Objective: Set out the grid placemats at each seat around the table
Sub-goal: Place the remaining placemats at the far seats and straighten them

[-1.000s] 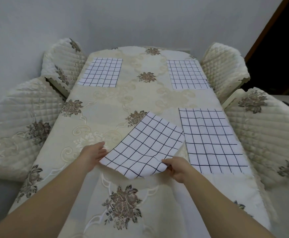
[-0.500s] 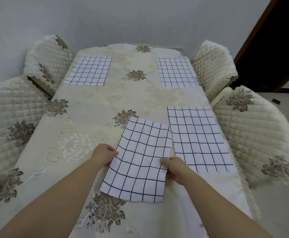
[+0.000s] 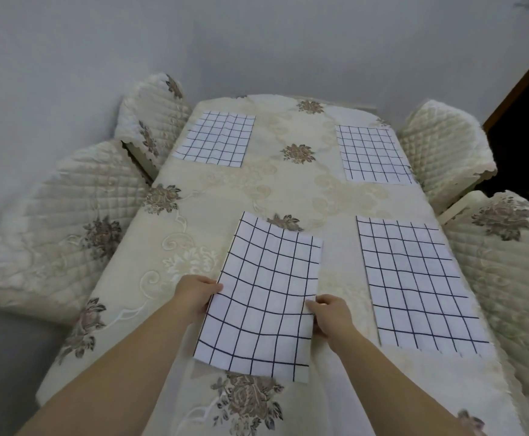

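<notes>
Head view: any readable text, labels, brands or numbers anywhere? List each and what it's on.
None readable.
The placemat held by the left hand and right hand shows only a dark grid, as do the three laid mats.
The tablecloth and chair covers carry only flower patterns.
The wall is bare.

- The worktop [image 3: 288, 196] is wholly under an embroidered cloth, so its own surface is hidden; its near end runs off the bottom edge.
- The fingers of the left hand [image 3: 194, 295] and the right hand [image 3: 330, 314] go under the held placemat [image 3: 266, 297], out of sight; whether it lies flat on the cloth cannot be told.
- Both forearms are cut off by the bottom edge.
- The near right chair [image 3: 508, 278] is cut by the right edge.
- The doorway [image 3: 527, 152] behind is too dark to make out.
- The chairs' frames are hidden under quilted covers.
</notes>
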The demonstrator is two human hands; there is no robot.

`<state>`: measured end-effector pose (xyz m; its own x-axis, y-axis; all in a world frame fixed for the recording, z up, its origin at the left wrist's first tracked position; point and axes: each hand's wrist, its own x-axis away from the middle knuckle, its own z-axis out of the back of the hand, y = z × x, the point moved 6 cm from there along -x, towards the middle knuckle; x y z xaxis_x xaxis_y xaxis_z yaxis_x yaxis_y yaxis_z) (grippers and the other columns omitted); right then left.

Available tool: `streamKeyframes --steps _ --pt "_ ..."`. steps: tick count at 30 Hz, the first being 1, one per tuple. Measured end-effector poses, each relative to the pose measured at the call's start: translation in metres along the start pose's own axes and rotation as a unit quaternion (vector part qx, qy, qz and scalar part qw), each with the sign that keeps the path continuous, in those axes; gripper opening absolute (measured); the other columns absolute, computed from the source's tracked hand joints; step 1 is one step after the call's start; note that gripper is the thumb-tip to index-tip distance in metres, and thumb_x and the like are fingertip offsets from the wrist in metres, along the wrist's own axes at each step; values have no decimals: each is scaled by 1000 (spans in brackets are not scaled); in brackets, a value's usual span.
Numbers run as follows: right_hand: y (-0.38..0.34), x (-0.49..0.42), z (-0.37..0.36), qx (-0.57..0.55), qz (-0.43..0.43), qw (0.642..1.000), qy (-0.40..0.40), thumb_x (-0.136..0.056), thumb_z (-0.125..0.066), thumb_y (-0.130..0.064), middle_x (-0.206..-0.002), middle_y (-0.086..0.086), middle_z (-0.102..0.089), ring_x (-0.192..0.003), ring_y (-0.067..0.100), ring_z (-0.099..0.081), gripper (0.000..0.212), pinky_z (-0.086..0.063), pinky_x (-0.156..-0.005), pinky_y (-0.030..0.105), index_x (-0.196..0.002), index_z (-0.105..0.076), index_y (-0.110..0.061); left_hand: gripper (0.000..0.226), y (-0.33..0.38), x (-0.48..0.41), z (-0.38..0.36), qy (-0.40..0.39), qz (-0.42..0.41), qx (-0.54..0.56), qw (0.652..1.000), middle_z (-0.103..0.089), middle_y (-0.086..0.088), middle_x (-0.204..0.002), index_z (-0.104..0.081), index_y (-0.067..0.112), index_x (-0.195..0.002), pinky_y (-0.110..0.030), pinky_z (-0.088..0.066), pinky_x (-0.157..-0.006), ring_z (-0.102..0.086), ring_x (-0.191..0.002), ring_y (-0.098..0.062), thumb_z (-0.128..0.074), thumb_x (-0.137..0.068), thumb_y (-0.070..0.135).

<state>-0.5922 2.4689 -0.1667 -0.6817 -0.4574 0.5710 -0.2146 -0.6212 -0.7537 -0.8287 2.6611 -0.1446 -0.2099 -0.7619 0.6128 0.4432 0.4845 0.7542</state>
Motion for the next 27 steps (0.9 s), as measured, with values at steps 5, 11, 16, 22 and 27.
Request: streamKeyframes --steps 5,11,16,22,27 --pt "-23 15 -63 29 31 999 18 -83 -67 -16 -77 20 -70 -64 29 -62 11 -55 -63 41 -81 -69 -5 11 -13 -23 66 0 10 19 1000 -63 -15 -73 -66 4 -76 -36 -50 -66 -58 -65 -25 -77 -76 4" --pt "-45 33 -134 42 57 996 54 -84 -66 -22 -69 4 -63 -64 26 -57 12 -45 -63 33 -82 -69 -11 12 -21 -50 139 12 5 26 1000 -66 -15 -75 -69 4 -78 -36 -53 -71 -60 -69 -27 -80 -73 6" --pt "-55 37 -177 40 46 996 66 -84 -65 -22 -72 4 -63 -67 25 -56 9 -44 -65 31 -80 -67 -13 12 -14 -68 174 26 0 32 999 -61 -10 -69 -66 3 -80 -24 -42 -59 -51 -56 -18 -77 -77 6" --pt "-82 28 -195 58 66 991 99 -85 -65 -18 -72 -1 -62 -75 23 -57 8 -41 -71 28 -77 -65 -14 12 -1 -97 186 25 -11 20 999 -63 -9 -75 -69 1 -83 -28 -46 -70 -56 -69 -21 -77 -78 7" --pt "-97 14 -202 63 68 990 104 -85 -66 -19 -76 2 -62 -74 22 -56 6 -39 -71 26 -81 -65 -14 18 3 -116 187 27 6 43 999 -64 -12 -78 -67 -4 -94 -25 -47 -59 -58 -65 -22 -74 -80 4"
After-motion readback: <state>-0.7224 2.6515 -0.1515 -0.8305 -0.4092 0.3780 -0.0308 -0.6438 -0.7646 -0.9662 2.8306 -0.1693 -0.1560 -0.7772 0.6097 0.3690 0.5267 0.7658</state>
